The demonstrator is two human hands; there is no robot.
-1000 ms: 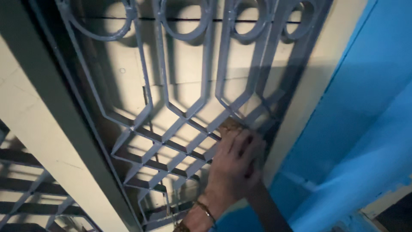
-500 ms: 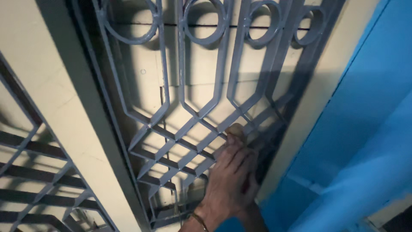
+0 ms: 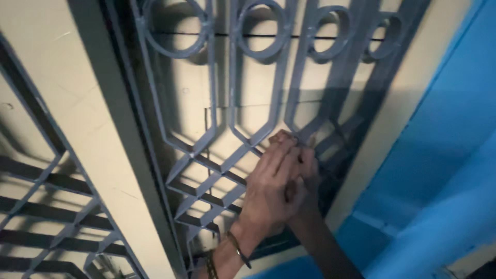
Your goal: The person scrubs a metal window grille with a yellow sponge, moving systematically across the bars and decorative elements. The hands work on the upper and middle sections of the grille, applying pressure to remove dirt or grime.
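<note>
Left hand (image 3: 271,188) is pressing, fingers flat and together, over the right hand (image 3: 306,178), grip hidden, on the grey grille (image 3: 248,129) at frame centre. Best keeping pressure even along the bar.

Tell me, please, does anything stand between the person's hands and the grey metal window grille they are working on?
Nothing visible does. The left hand lies flat on the bars of the grey grille, its fingertips at a bar junction. The right hand sits mostly hidden under it, also against the bars. Whether the hands hold something small cannot be told.
</note>
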